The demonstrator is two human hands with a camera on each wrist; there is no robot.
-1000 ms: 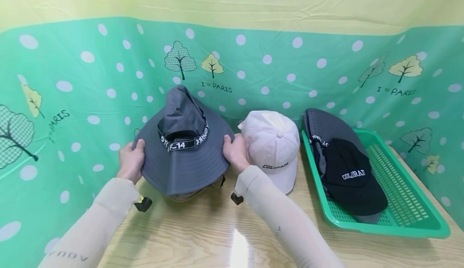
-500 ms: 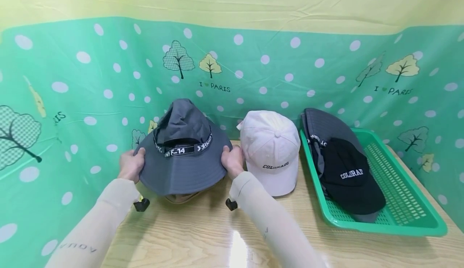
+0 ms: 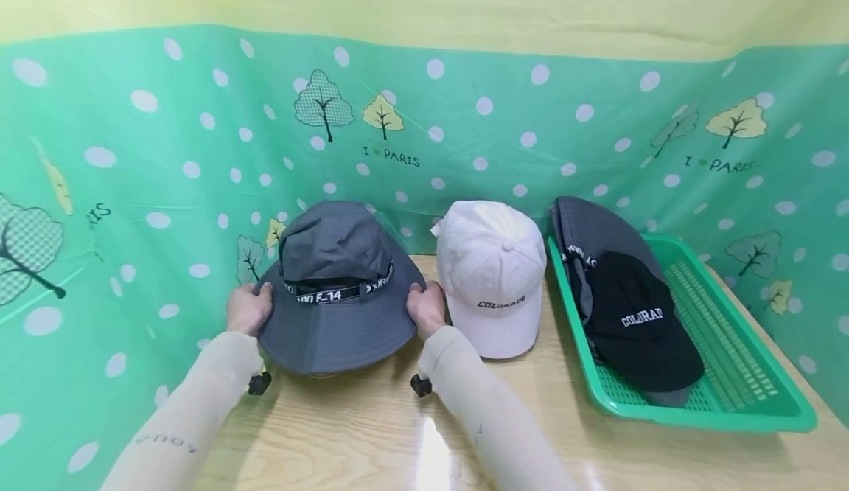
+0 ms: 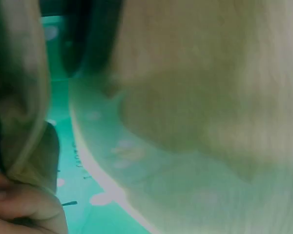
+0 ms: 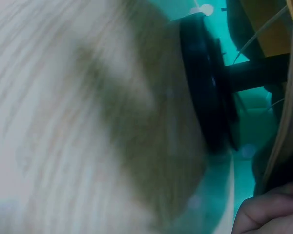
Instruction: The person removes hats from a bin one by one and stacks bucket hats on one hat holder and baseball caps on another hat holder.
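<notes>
A dark grey wide-brimmed bucket hat (image 3: 334, 343), with a black lettered band round its crown, sits brim down at the table's back left. My left hand (image 3: 248, 310) pinches the left side of its brim, thumb on top. On the opposite side my right hand (image 3: 427, 308) holds the brim in the same way. The wrist views catch only part of each hand at the brim, the left hand (image 4: 29, 207) at the lower left and the right hand (image 5: 268, 212) at the lower right. A sliver of tan shows under the brim's front.
Just right of my right hand stands a white Colorado baseball cap (image 3: 491, 284). Further right, a green plastic basket (image 3: 716, 423) holds a black cap (image 3: 630, 321) and a folded dark grey hat (image 3: 590, 222). A patterned green curtain (image 3: 464, 211) closes off the back and left side.
The bucket hat has come down between my hands. Its crown, folded and peaked before, now looks rounder and lower. Both hands keep hold of the brim.
</notes>
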